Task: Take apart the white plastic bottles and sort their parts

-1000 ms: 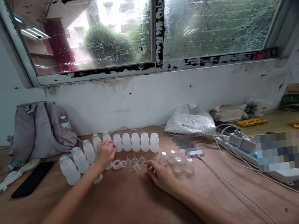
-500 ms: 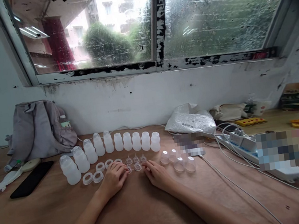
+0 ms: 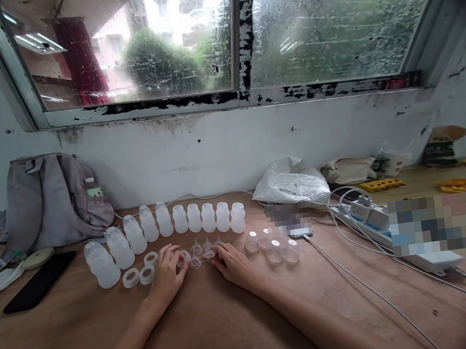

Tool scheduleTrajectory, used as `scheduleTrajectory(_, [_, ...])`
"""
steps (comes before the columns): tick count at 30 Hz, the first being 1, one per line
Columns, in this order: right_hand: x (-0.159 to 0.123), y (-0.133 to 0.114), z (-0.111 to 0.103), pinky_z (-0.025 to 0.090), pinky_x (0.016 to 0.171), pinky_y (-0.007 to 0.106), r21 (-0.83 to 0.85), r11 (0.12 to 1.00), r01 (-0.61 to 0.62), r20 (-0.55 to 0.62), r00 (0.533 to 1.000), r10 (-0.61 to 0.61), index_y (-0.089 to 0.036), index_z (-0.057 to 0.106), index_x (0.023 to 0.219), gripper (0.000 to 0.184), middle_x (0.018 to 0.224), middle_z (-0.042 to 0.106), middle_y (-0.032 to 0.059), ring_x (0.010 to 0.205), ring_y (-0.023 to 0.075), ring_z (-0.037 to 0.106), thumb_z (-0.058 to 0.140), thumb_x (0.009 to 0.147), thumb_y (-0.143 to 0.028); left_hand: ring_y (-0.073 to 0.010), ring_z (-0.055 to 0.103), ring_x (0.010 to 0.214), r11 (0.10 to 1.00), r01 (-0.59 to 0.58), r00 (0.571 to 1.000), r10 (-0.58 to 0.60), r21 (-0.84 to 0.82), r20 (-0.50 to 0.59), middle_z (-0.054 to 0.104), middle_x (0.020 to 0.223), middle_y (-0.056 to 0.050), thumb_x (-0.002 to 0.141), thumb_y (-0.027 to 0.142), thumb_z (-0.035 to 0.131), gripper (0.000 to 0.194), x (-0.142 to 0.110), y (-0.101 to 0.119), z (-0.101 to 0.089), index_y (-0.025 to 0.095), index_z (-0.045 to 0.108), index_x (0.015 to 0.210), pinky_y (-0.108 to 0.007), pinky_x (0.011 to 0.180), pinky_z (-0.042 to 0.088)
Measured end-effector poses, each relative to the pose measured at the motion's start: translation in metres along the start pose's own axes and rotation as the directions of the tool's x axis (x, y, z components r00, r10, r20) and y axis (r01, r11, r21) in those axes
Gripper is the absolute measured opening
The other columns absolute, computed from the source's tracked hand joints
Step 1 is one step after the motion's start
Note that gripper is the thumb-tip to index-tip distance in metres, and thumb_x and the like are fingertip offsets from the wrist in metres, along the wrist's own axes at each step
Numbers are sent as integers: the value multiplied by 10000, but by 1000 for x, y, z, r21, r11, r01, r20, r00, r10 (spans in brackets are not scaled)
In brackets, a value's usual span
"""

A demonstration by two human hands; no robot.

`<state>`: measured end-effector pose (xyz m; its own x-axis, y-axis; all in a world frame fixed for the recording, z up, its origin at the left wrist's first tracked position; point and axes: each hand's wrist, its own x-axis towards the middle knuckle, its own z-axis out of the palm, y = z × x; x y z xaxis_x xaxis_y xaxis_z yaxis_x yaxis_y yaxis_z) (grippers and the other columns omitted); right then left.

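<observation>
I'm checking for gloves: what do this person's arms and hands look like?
The bare, ungloved left hand and bare, ungloved right hand show no visible ring or watch. Both slim forearms are bare too, with no sleeve, bracelet or marking discernible.

Window side of the room, as I see it from where I stand. A brown, wood-toned bench (image 3: 236,328) runs against a white wall (image 3: 136,158) dotted with small dark holes and stained beneath the sill. Above, a two-pane window has a pale frame (image 3: 244,24) broken by black patches. Left pane: a shrub (image 3: 158,64), a bright building (image 3: 194,13) and tube lights (image 3: 42,43), probably reflected. Right pane (image 3: 337,23): streaked, blurring the greenery outside. Pale daylight enters.
</observation>
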<state>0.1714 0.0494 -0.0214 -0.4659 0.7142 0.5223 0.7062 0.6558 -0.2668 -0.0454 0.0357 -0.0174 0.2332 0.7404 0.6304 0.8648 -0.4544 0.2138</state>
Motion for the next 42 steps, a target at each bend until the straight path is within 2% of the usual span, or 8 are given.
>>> scheduleTrajectory(4, [0, 1, 2, 434, 741, 318, 4, 1000, -3, 3, 1000, 3, -181, 510, 985, 189, 902, 558, 73, 849, 201, 507, 480, 807, -237, -217, 480, 967, 982, -65, 998, 67, -176, 4, 555, 948, -63, 807, 323, 452, 136, 1, 18, -11, 200, 463, 750, -385, 840, 393])
scheduleTrajectory(8, [0, 2, 4, 429, 759, 326, 14, 1000, 4, 2, 1000, -4, -190, 517, 1008, 212, 921, 554, 70, 869, 203, 502, 493, 801, -228, -213, 499, 938, 960, -129, 990, 138, -249, 21, 555, 944, -70, 795, 331, 477, 133, -2, 28, -15, 204, 451, 825, -380, 822, 405])
scheduleTrajectory(13, [-1, -1, -7, 434, 744, 281, 175, 985, 2, 0, 1000, -2, -198, 541, 907, 131, 894, 546, 45, 838, 165, 526, 499, 784, -177, -205, 503, 950, 942, -173, 981, 191, -286, 36, 558, 970, -62, 780, 321, 515, 186, -6, 30, -13, 216, 441, 914, -370, 828, 412])
scheduleTrajectory(18, [-5, -9, -19, 405, 791, 307, 272, 956, 108, 58, 990, -128, -212, 573, 883, 145, 937, 555, 36, 887, 176, 510, 556, 741, -189, -207, 500, 979, 923, -206, 977, 214, -326, -11, 559, 1013, -71, 769, 330, 533, 229, -7, 35, -16, 214, 443, 945, -368, 839, 414])
scheduleTrajectory(22, [-8, -14, -18, 388, 806, 333, 272, 951, 146, 104, 978, -180, -230, 592, 885, 166, 953, 570, 29, 919, 196, 490, 575, 723, -203, -208, 496, 987, 912, -261, 958, 284, -316, 30, 574, 1005, -64, 746, 365, 560, 265, -8, 41, -18, 218, 469, 948, -367, 859, 400])
scheduleTrajectory(30, [-6, -8, -9, 412, 770, 320, 312, 950, -16, -16, 1000, 22, -195, 588, 884, 194, 871, 603, 43, 840, 174, 519, 453, 776, -107, -213, 481, 974, 932, -281, 931, 322, -228, 170, 583, 983, -64, 731, 436, 556, 375, -8, 41, -15, 204, 489, 1018, -359, 853, 390])
scheduleTrajectory(35, [-6, -7, -6, 414, 774, 321, 326, 945, -20, -41, 999, 36, -188, 573, 908, 190, 885, 601, 49, 849, 174, 516, 454, 780, -113, -217, 470, 981, 932, -310, 910, 348, -188, 226, 580, 987, -51, 707, 449, 579, 447, -8, 43, -12, 207, 483, 1070, -372, 866, 373])
scheduleTrajectory(42, [-7, -6, -5, 416, 772, 336, 329, 944, -35, -49, 997, 54, -193, 562, 917, 193, 883, 597, 50, 849, 181, 512, 448, 782, -114, -224, 470, 971, 948, -267, 926, 303, -175, 225, 572, 997, -62, 684, 481, 586, 510, -9, 42, -9, 201, 468, 1094, -373, 861, 375])
